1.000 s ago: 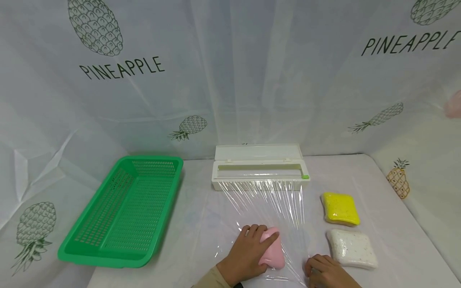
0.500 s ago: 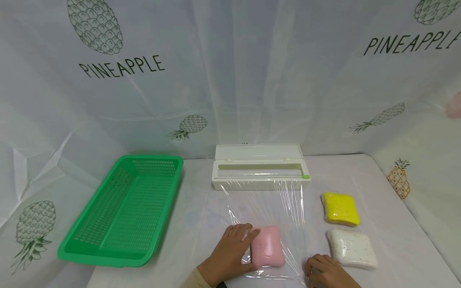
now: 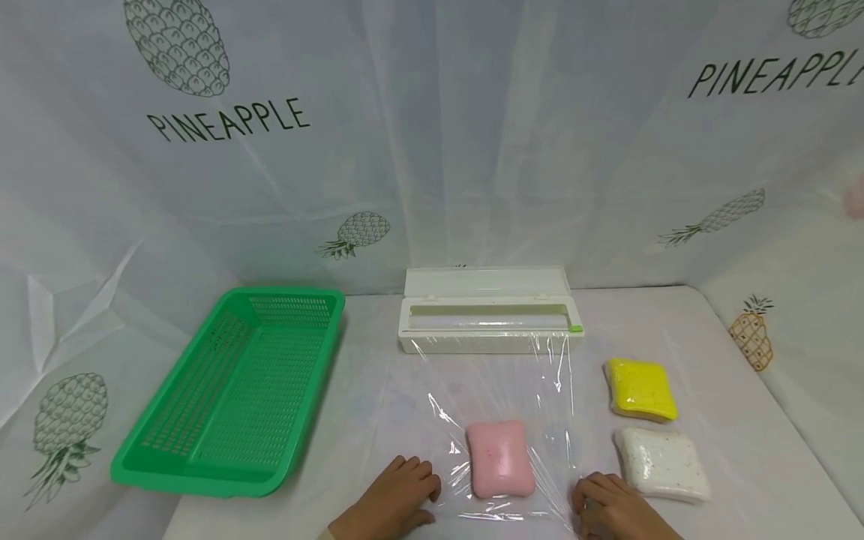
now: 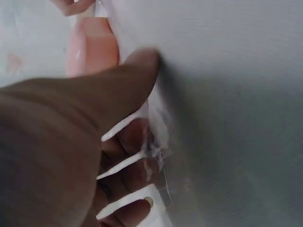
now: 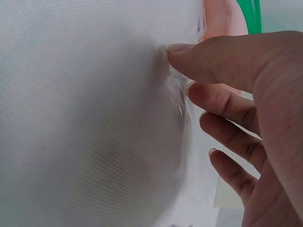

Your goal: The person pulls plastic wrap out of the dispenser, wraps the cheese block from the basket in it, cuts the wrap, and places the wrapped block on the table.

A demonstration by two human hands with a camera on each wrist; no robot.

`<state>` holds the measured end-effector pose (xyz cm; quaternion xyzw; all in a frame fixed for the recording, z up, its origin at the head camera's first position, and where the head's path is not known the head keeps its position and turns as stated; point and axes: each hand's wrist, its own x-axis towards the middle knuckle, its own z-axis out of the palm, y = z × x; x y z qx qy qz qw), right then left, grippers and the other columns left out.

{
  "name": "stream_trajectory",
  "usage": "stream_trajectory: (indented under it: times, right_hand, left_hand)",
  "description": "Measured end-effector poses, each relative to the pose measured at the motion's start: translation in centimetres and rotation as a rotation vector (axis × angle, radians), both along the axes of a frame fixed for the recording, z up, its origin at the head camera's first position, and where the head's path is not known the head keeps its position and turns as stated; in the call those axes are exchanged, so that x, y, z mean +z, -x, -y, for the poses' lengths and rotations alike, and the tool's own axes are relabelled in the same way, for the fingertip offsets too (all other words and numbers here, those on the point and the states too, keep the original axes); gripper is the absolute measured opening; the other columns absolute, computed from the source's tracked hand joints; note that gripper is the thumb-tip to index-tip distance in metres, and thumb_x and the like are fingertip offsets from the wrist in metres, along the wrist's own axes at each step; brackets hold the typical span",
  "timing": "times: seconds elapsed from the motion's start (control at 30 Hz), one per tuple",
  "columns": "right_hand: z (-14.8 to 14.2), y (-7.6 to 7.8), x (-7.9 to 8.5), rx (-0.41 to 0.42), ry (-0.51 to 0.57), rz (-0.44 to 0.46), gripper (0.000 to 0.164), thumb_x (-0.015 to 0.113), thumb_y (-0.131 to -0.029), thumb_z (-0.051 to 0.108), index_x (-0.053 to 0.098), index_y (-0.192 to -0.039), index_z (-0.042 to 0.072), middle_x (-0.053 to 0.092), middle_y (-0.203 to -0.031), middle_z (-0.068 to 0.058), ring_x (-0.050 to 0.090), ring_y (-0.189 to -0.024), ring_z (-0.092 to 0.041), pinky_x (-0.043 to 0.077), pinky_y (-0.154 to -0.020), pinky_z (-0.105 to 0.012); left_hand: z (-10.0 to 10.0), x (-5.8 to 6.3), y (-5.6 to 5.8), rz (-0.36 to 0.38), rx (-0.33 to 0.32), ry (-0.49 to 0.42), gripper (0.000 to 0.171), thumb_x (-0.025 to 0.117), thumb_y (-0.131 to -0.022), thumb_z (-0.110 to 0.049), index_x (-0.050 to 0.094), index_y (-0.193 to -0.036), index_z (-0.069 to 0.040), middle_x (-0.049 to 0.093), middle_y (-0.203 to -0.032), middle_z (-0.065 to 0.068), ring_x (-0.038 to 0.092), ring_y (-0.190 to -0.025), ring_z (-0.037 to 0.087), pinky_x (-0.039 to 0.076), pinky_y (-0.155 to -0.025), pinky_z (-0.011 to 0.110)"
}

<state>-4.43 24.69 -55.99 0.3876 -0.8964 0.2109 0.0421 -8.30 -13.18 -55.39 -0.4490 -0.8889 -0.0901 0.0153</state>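
A pink, pillow-shaped bar like soap (image 3: 501,459) lies on a clear sheet of plastic wrap (image 3: 502,390). The sheet runs toward me from a white wrap dispenser (image 3: 490,343) whose lid stands up. At the sheet's near right corner, my right hand (image 3: 617,506) pinches its edge; creases run toward those fingers, and bunched wrap shows by the thumb and forefinger in the right wrist view. My left hand (image 3: 391,501) is beside the near left edge, with thumb and fingers apart. Crumpled film touches its fingertips (image 4: 135,135) in the left wrist view.
A green perforated basket (image 3: 297,450) stands on the left of the table. On the right lie a yellow bar (image 3: 643,390) and a white speckled bar (image 3: 663,463), both glossy. A green slider (image 3: 576,328) sits on the dispenser's right end. A pineapple-print cloth (image 3: 472,150) hangs behind.
My left hand has let go of the pink bar and moved left to the wrap's near left edge. The wrap looks flatter, with fewer creases. My right hand stays at its corner.
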Motion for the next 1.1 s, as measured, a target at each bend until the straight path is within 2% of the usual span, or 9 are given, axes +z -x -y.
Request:
stream_trajectory:
  times: [0.1,0.23,0.33,0.4,0.47,0.67,0.87,1.0,1.1]
  right_hand:
    - [0.0,0.0,-0.1,-0.002,0.016,-0.03,0.025,0.081,-0.058,0.021,0.062,-0.066,0.036,0.05,-0.092,0.022,0.045,-0.087,-0.002,0.033,-0.078,-0.02]
    - [-0.2,0.3,-0.2,0.024,0.081,-0.099,0.029,0.08,-0.055,0.015,0.061,-0.068,0.034,0.051,-0.092,0.021,0.045,-0.087,-0.001,0.03,-0.08,-0.016]
    - [-0.4,0.6,-0.1,0.024,0.125,-0.149,0.018,0.077,-0.069,0.022,0.062,-0.071,0.032,0.052,-0.092,0.019,0.046,-0.086,-0.002,0.031,-0.081,-0.017]
    - [-0.6,0.9,0.2,-0.023,0.126,-0.181,0.01,0.07,-0.08,0.03,0.061,-0.075,0.031,0.052,-0.091,0.02,0.047,-0.085,-0.002,0.03,-0.083,-0.018]
    - [-0.6,1.1,0.7,-0.106,0.109,-0.184,0.009,0.067,-0.083,0.034,0.06,-0.078,0.031,0.051,-0.09,0.022,0.047,-0.085,-0.002,0.028,-0.086,-0.019]
    - [0.0,1.8,1.5,-0.349,0.057,-0.126,0.022,0.076,-0.073,0.018,0.06,-0.083,0.031,0.049,-0.086,0.027,0.046,-0.081,0.0,0.03,-0.088,-0.026]
    - [0.5,2.2,0.9,-0.41,0.07,-0.07,0.015,0.071,-0.079,0.016,0.06,-0.08,0.027,0.05,-0.084,0.024,0.046,-0.079,-0.003,0.031,-0.091,-0.044]
    - [0.7,2.1,0.7,-0.405,0.053,-0.098,0.016,0.071,-0.077,0.013,0.061,-0.082,0.025,0.051,-0.085,0.021,0.046,-0.081,-0.006,0.03,-0.091,-0.047]
    - [1.2,1.9,1.2,-0.416,0.047,-0.136,0.019,0.072,-0.074,0.013,0.064,-0.088,0.022,0.054,-0.09,0.017,0.049,-0.086,-0.01,0.031,-0.09,-0.046]
  left_hand:
    - [0.1,0.0,-0.1,-0.05,-0.016,-0.035,0.023,0.074,-0.073,-0.032,0.052,-0.076,-0.026,0.038,-0.073,-0.017,0.036,-0.071,0.001,0.025,-0.067,0.016]
    - [0.1,-0.2,-0.1,-0.052,-0.001,-0.065,0.022,0.07,-0.078,-0.025,0.049,-0.072,-0.026,0.034,-0.069,-0.018,0.031,-0.068,0.001,0.023,-0.066,0.015]
    - [0.3,-0.1,0.1,-0.032,0.031,-0.117,0.018,0.069,-0.08,-0.022,0.052,-0.076,-0.026,0.038,-0.071,-0.018,0.034,-0.069,0.001,0.026,-0.068,0.015]
    - [0.3,0.0,0.3,-0.017,0.062,-0.172,0.017,0.07,-0.08,-0.021,0.054,-0.081,-0.024,0.043,-0.075,-0.018,0.037,-0.071,0.002,0.03,-0.071,0.016]
    - [0.3,0.2,0.6,-0.006,0.096,-0.223,0.016,0.07,-0.081,-0.021,0.055,-0.084,-0.023,0.046,-0.078,-0.017,0.039,-0.072,0.002,0.032,-0.072,0.017]
    - [0.1,-0.1,1.6,0.037,0.216,-0.331,0.014,0.069,-0.082,-0.022,0.057,-0.086,-0.024,0.048,-0.076,-0.019,0.04,-0.069,-0.001,0.033,-0.067,0.018]
    - [-0.1,-0.9,1.9,0.071,0.268,-0.346,0.013,0.07,-0.081,-0.023,0.058,-0.084,-0.025,0.048,-0.076,-0.022,0.039,-0.069,-0.002,0.032,-0.066,0.018]
    - [-0.2,-0.9,1.6,0.089,0.266,-0.324,0.01,0.066,-0.083,-0.018,0.061,-0.089,-0.023,0.051,-0.083,-0.018,0.042,-0.075,0.002,0.034,-0.068,0.021]
    - [-0.7,-0.4,1.2,0.073,0.267,-0.317,0.018,0.066,-0.082,-0.016,0.061,-0.099,-0.022,0.051,-0.095,-0.013,0.045,-0.087,0.007,0.037,-0.075,0.026]
